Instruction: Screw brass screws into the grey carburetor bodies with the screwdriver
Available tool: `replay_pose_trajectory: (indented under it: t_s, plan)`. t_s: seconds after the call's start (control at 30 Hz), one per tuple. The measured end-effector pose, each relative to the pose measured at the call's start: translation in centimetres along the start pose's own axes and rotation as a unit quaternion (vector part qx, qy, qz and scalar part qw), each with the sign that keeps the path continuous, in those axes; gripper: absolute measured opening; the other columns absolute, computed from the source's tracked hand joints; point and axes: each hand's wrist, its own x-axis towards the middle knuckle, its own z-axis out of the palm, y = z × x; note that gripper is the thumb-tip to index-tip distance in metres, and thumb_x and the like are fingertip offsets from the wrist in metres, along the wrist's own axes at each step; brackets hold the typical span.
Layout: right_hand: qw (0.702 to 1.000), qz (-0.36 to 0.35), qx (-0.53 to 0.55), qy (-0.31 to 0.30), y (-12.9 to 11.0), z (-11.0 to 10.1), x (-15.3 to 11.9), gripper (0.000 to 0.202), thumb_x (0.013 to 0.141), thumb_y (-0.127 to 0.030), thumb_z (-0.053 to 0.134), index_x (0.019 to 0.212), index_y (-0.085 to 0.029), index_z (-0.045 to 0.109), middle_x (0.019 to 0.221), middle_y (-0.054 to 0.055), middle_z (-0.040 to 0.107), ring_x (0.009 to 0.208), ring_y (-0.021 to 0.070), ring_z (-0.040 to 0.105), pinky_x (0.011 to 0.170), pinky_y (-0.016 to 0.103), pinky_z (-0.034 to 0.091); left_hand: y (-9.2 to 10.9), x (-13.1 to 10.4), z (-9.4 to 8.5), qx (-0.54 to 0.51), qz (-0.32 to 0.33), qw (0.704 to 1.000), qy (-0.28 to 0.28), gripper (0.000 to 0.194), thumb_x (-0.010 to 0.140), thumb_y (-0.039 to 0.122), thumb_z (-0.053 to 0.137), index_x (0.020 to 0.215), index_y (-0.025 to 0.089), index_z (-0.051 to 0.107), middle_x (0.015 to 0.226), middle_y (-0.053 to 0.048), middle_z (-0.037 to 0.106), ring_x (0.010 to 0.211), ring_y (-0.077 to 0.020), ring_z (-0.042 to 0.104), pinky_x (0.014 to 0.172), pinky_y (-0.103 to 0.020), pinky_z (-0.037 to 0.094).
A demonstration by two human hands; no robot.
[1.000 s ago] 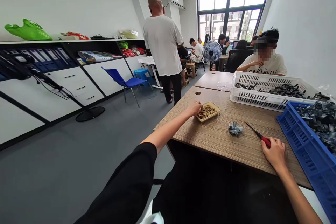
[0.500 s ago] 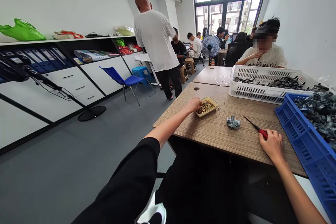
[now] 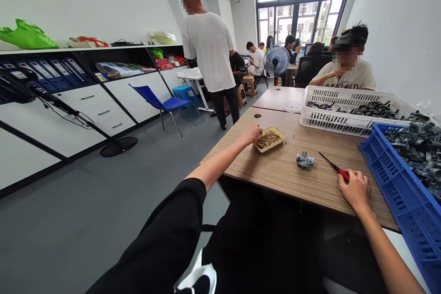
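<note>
My left hand (image 3: pixel 253 133) is at the left rim of a small cream tub (image 3: pixel 272 148) full of brass-coloured screws (image 3: pixel 268 138). Its fingers are bent together; whatever is between them is too small to make out. On the right, my right hand (image 3: pixel 356 190) rests on the tabletop, closed round the red handle of a screwdriver (image 3: pixel 343 174). The dark shaft points up and left, towards a small grey metal carburetor (image 3: pixel 305 160). That part sits on the table between my two hands.
A blue crate (image 3: pixel 396 188) of metal parts borders the table's right side. Behind it stands a white basket (image 3: pixel 334 121) with dark parts. A clear plastic dish (image 3: pixel 292 105) lies farther back. One person sits across the table (image 3: pixel 241 161); another stands beyond its left side.
My left hand has drawn back slightly to the left, from over the screws to the tub's rim. My right hand stays on the screwdriver. The standing person has turned and shifted a little.
</note>
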Motion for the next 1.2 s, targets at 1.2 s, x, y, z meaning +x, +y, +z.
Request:
replay_pose_trajectory:
  t_s: [1.2]
  plan:
    - [1.000,0.005,-0.016,-0.010,-0.1,0.0,0.1,0.045,0.092,-0.046,0.044,0.113,-0.015,0.069,0.113,0.019,0.064,0.102,0.0333,0.055,0.091,0.045,0.045,-2.0,0.3,0.3,0.017,0.007,1.000,-0.022,0.028,0.093,0.025,0.054,0.100,0.023,0.081,0.116,-0.012,0.067,0.112,-0.0266,0.062,0.097,-0.035,0.050]
